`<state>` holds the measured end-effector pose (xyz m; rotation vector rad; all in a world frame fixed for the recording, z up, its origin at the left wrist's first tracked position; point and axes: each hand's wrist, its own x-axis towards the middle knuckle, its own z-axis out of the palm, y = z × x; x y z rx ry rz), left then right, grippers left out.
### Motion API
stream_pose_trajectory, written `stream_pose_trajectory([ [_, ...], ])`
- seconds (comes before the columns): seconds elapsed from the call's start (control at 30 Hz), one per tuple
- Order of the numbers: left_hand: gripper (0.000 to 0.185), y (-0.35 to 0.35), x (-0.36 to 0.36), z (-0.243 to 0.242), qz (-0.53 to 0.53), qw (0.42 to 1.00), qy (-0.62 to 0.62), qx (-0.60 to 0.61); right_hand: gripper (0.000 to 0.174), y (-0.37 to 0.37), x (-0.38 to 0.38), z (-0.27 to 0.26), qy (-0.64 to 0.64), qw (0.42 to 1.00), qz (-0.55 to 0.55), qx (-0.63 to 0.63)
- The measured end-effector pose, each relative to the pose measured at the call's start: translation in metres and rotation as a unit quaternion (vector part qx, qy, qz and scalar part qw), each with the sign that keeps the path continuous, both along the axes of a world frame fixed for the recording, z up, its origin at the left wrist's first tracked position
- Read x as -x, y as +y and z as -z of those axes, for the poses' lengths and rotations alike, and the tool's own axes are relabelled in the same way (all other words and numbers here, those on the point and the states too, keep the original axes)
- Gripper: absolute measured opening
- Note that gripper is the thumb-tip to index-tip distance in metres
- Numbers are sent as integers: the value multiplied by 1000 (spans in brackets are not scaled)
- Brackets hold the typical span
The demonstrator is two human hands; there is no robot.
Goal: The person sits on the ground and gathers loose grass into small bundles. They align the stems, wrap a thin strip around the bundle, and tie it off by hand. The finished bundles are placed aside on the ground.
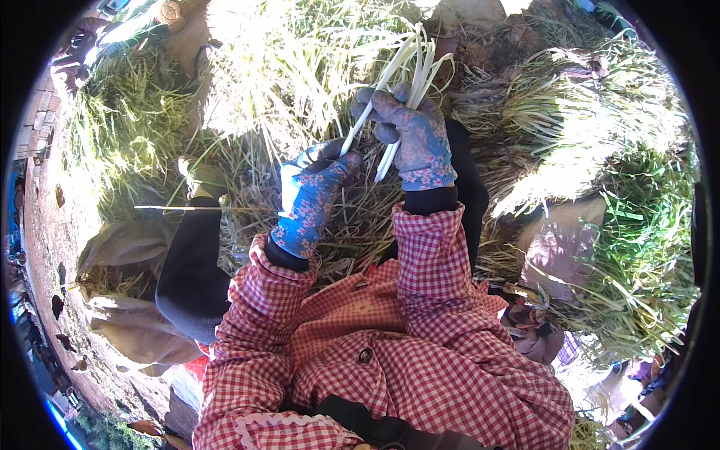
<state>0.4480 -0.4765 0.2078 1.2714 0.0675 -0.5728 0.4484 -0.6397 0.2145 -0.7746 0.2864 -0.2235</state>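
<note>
My left hand (318, 194), in a blue floral glove with dark fingers, pinches the lower end of one pale stalk (360, 126) between thumb and fingers. My right hand (408, 132), gloved the same way, is closed around several whitish leafy stalks (419, 76); their cut-looking lower ends stick out below the fist. The upper part of the pinched stalk passes across the right fingers. Under and between both hands lies a layer of loose, dry-looking plant strands (360, 214).
Long green and pale stalks lie in heaps ahead (292, 62), at the left (129, 129) and at the right (602, 118). Greener leaves (635, 242) lie at the lower right. Brown cloth or sacking (135, 326) is beside my bent left leg (191, 270).
</note>
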Motion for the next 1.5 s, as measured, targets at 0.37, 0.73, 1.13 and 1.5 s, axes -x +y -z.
stream_pose_trajectory([
  [0.37, 25, -24, 0, -1, -121, 989, -75, 29, 12, 0, -1, -4, 22, 995, 55, 85],
  [0.73, 24, 84, 1, -5, -265, 919, -59, 287, 19, -9, -12, 15, 34, 975, 209, -74],
  [1.13, 57, 126, -8, -24, -115, 820, -491, -272, 11, -24, -2, 8, 10, 976, 212, -56],
  [1.5, 23, 18, -1, 27, -162, 933, -185, 261, 22, 3, -11, -5, 10, 986, 159, -52],
])
